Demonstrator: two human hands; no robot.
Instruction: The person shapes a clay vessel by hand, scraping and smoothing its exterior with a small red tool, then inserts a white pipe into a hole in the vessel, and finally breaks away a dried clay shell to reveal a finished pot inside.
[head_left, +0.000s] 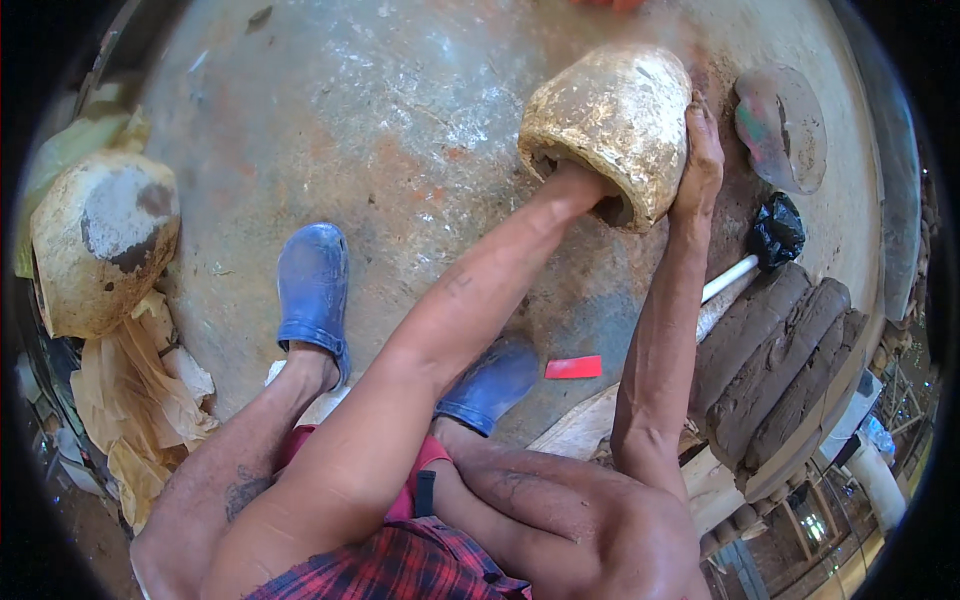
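A hollow, whitish-yellow plaster mould [620, 105] with a rough outer surface lies tilted on the floor, far right of centre, its opening facing me. A dark grey-brown layer like clay shows just inside the opening. My left hand [580, 187] reaches into the mould up to the wrist, so its fingers are hidden. Against the mould's right outer side, my right hand [702, 150] steadies it with the fingers bent along the wall.
Another mould [105, 240] stands at the left above crumpled brown sheeting [135, 390]. At the right lie thick dark clay slabs [770, 350], a white stick [730, 278] with a black plastic-wrapped head [777, 231], and a clear plastic-covered piece [785, 125]. A red rectangular piece [573, 367] lies near my blue clogs [312, 285].
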